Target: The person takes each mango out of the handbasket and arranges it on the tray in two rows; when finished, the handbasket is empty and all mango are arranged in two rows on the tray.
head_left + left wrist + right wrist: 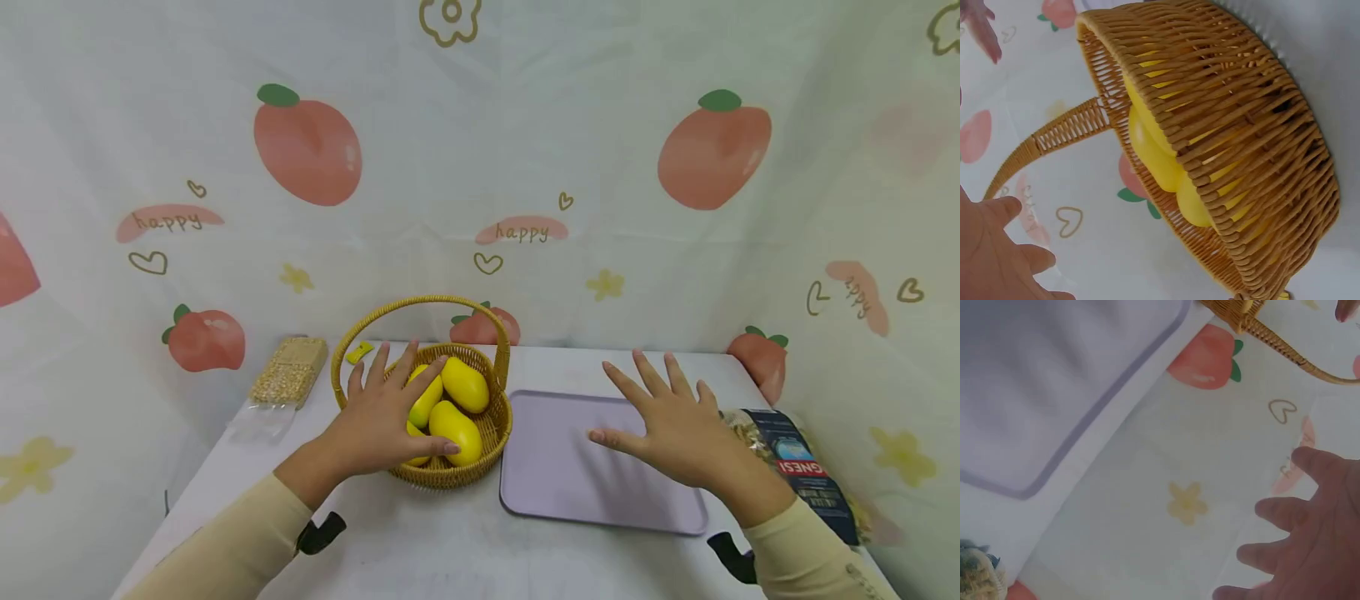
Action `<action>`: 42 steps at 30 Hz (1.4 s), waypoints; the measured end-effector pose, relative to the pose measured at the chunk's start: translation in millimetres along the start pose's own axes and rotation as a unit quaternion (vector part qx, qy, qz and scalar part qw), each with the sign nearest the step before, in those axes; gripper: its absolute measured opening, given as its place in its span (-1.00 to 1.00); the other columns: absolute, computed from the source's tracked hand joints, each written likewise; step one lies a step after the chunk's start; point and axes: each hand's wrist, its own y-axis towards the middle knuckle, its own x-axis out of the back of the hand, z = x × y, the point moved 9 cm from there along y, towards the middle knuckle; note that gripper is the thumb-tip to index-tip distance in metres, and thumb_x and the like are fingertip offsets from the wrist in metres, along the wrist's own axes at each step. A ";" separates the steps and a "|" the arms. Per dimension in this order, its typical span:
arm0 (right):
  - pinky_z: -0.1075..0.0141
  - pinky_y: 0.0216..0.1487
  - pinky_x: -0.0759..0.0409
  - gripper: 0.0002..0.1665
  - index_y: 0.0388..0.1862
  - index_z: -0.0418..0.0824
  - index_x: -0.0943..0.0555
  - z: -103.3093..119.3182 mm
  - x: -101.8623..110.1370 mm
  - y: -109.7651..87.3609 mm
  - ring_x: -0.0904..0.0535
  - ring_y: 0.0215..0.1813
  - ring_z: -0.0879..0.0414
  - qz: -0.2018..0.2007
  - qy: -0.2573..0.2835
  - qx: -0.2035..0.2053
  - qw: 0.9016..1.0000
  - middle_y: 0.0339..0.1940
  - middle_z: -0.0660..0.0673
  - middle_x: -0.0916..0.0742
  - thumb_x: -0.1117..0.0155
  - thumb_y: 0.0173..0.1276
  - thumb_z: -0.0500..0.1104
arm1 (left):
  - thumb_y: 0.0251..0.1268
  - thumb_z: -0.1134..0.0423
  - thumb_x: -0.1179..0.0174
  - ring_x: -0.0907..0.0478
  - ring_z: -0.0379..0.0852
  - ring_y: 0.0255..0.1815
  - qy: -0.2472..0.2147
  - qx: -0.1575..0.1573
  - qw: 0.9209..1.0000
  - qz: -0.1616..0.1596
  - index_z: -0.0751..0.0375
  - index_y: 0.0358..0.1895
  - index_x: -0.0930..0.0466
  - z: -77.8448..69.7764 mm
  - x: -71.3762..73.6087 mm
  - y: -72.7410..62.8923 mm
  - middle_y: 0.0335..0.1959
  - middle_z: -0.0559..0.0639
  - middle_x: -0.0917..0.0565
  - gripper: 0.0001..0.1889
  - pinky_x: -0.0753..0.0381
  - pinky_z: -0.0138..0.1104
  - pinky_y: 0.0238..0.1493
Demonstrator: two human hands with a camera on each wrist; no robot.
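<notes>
My left hand (382, 421) is spread with straight fingers in front of a wicker basket (504, 421), holding nothing. Several yellow mangoes (457, 429) lie inside the basket, some partly hidden behind the hand. In the left wrist view, the basket's woven side (1254, 125) fills much of the picture, apart from the fingers. On the right, my right hand (678, 429) hovers with fingers spread above a pale purple tray (566, 467). Nothing lies on the part of the tray that shows. The right wrist view also shows that hand (1310, 531) with nothing in it.
A clear bag of beige grains or beans (291, 371) lies at the table's left back. A small yellow packet (359, 352) sits behind the basket. At the right edge is a dark blue labelled pasta bag (802, 471). A printed cloth (525, 125) hangs behind the white table (420, 550).
</notes>
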 end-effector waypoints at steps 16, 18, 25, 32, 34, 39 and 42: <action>-0.69 0.28 -0.17 0.13 0.85 0.02 -0.08 -5.5 13.7 5.1 -0.06 0.66 -0.57 -0.049 0.087 0.038 0.994 0.77 -0.37 -0.17 -0.30 0.54 0.42 | 0.25 -0.65 -0.19 0.15 0.27 0.76 -0.199 -0.109 0.963 -0.146 -0.14 0.80 -0.12 -12.3 53.7 -32.7 0.79 0.00 -0.06 0.15 0.22 0.64 0.38; -0.68 0.29 -0.17 0.11 0.85 0.01 -0.09 -5.0 14.8 5.9 -0.07 0.67 -0.53 -0.060 0.108 0.049 0.991 0.77 -0.36 -0.18 -0.34 0.55 0.37 | 0.27 -0.68 -0.11 0.06 0.25 0.75 -0.232 -0.127 0.945 -0.194 -0.03 0.78 -0.16 -9.0 65.5 -42.5 0.77 0.04 -0.15 0.16 0.21 0.57 0.43; -0.63 0.38 -0.12 0.07 0.86 0.02 -0.05 -0.4 12.2 7.9 -0.06 0.70 -0.44 -0.076 0.175 0.082 0.978 0.78 -0.31 -0.18 -0.36 0.59 0.22 | 0.51 -0.33 -0.26 -0.22 0.19 0.67 -0.410 -0.204 0.825 -0.331 0.37 0.68 -0.22 18.7 85.5 -69.3 0.62 0.30 -0.37 0.00 0.16 -0.02 0.67; -0.54 0.48 -0.07 0.03 0.86 0.04 -0.03 8.2 6.3 10.6 -0.01 0.74 -0.32 -0.084 0.252 0.129 0.955 0.79 -0.19 -0.19 -0.34 0.64 0.13 | 0.63 -0.09 -0.15 -0.12 0.17 0.69 -0.605 -0.180 0.699 -0.336 0.23 0.75 -0.08 66.9 56.7 -78.3 0.66 0.26 -0.32 -0.16 0.13 -0.08 0.46; -0.53 0.48 -0.07 0.01 0.86 0.05 -0.03 10.6 4.6 10.8 -0.02 0.74 -0.30 -0.086 0.271 0.141 0.948 0.79 -0.15 -0.19 -0.32 0.65 0.13 | 0.64 -0.16 -0.10 -0.09 0.18 0.69 -0.635 -0.143 0.684 -0.329 0.15 0.78 0.00 77.0 45.7 -78.0 0.70 0.25 -0.26 -0.14 0.10 -0.06 0.43; -0.49 0.48 -0.11 -0.04 0.85 0.09 -0.05 18.8 -1.4 13.2 -0.07 0.73 -0.19 -0.085 0.310 0.164 0.933 0.77 -0.08 -0.23 -0.23 0.68 0.25 | 0.61 -0.38 0.04 0.02 0.20 0.70 -0.677 -0.030 0.674 -0.293 -0.06 0.82 0.12 97.8 8.7 -72.9 0.74 0.23 -0.13 -0.08 0.10 -0.01 0.46; -0.49 0.47 -0.11 -0.05 0.85 0.06 -0.07 26.5 -6.1 15.8 -0.08 0.72 -0.19 -0.078 0.335 0.177 0.922 0.75 -0.10 -0.25 -0.16 0.69 0.31 | 0.60 -0.46 0.13 0.00 0.22 0.68 -0.689 0.020 0.675 -0.265 -0.13 0.82 0.12 106.6 -18.9 -67.2 0.73 0.24 -0.14 -0.08 0.07 0.01 0.46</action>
